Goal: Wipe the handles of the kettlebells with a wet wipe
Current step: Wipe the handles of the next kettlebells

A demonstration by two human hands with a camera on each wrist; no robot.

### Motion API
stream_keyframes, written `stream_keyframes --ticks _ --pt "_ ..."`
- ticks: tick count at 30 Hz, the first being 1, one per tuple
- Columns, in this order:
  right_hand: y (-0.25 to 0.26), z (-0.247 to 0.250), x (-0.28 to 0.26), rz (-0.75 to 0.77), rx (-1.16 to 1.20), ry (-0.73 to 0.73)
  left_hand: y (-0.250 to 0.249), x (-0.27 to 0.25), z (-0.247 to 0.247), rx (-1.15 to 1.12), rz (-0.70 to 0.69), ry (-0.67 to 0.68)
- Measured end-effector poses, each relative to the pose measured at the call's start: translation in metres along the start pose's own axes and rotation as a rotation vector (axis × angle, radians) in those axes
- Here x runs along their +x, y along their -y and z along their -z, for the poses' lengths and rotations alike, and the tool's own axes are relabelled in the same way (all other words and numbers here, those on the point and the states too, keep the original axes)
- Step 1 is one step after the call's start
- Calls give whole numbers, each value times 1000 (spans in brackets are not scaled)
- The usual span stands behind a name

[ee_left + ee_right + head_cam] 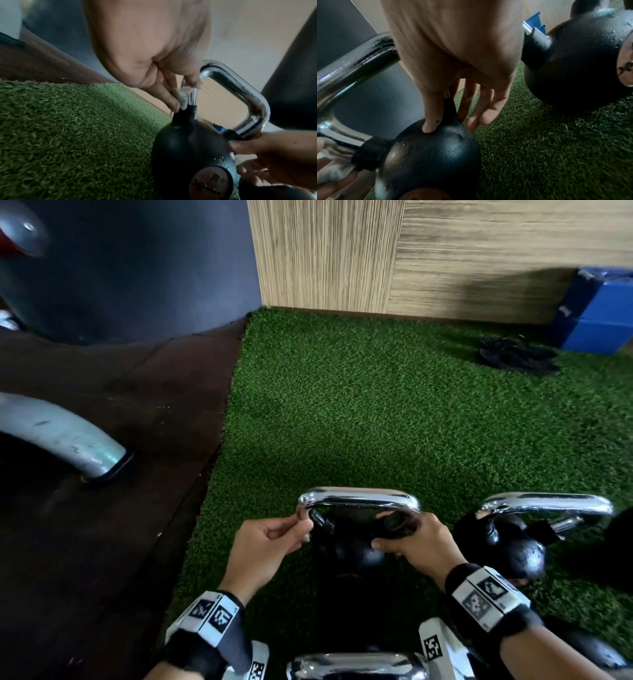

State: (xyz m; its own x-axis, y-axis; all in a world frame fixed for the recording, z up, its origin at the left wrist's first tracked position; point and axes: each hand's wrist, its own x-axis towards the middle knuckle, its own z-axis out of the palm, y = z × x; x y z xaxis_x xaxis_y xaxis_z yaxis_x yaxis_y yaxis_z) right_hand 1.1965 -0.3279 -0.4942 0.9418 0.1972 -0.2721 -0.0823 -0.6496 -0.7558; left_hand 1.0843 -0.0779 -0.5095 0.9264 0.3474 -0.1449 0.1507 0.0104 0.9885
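Note:
A black kettlebell (346,549) with a chrome handle (358,497) stands on green turf right in front of me. My left hand (303,527) pinches a white wet wipe (182,100) round the left leg of that handle (240,92), just above the black collar. My right hand (383,530) grips the kettlebell (436,155) at the right leg; the thumb (430,121) presses on the body and the other fingers (481,112) lie behind the collar. A second kettlebell (513,546) stands to the right, and a third chrome handle (356,666) shows at the bottom edge.
Turf (376,422) stretches ahead to a wood-panel wall. At far right lie blue boxes (599,313) and a heap of black straps (517,357). To the left is dark rubber flooring (120,405) with a grey metal machine leg (68,440).

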Motion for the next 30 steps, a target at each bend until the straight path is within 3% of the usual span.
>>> stream_keyframes --ticks 7,14,18,20,23,26,30 --pt "4 15 -6 -59 -276 4 -15 14 -3 270 -127 -71" --pt "17 10 -34 246 -453 170 -50 57 -42 555 -182 -81" --pt "25 1 -33 333 -460 344 -63 72 -66 512 -73 -15" --pt "25 2 -25 312 -397 286 -65 76 -65 528 -8 19" --pt "25 4 -10 247 -237 108 -62 74 -60 325 92 96" --pt "25 -2 -3 191 -198 179 -54 64 -61 263 76 80" --pt "23 -5 1 171 -159 239 -60 70 -65 351 90 35"
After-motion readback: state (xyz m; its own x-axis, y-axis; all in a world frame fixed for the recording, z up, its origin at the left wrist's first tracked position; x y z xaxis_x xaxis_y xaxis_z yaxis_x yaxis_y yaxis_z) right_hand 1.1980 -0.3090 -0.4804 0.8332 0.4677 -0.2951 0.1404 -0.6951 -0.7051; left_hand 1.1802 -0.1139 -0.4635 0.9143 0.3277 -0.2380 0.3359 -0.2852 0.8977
